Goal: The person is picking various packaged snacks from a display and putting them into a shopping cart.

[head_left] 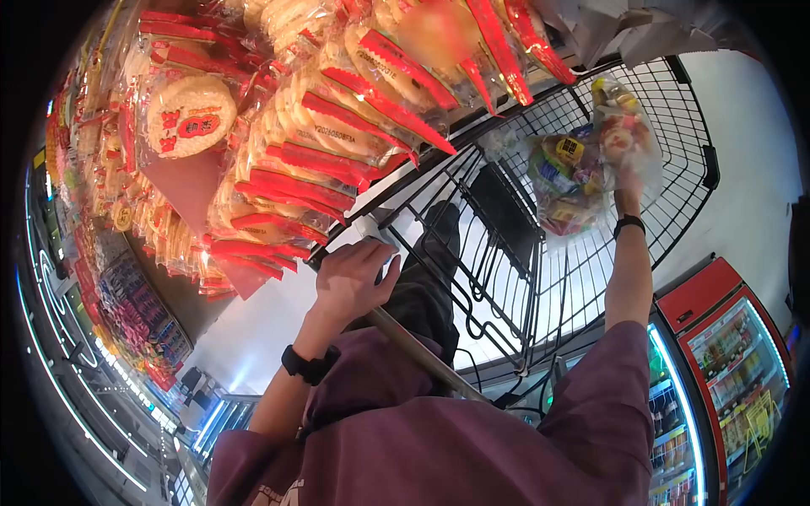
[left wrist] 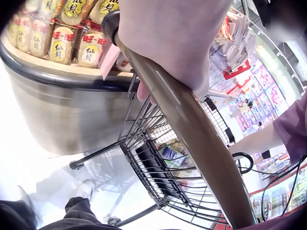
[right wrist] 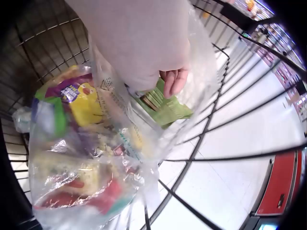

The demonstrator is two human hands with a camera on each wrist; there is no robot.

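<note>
My left hand [head_left: 353,278] grips the brown handle bar [left wrist: 192,129] of a black wire cart [head_left: 675,194]; in the left wrist view fingertips show beneath the bar. My right hand [right wrist: 144,43] reaches down inside a clear plastic bag [right wrist: 201,52] in the cart, its fingers curled against a green packet [right wrist: 165,108]. The bag's film partly covers hand and packet. Beside it in the cart lies another clear bag [right wrist: 53,177] of mixed snacks, a purple and yellow packet [right wrist: 81,98] among them.
Wrapped rice crackers [head_left: 337,126] with red-edged packaging fill a display at the cart's left. Red-framed drink coolers [head_left: 700,295] stand at the right. A black folding panel [head_left: 504,211] hangs at the cart's near end, above a white floor [right wrist: 216,177].
</note>
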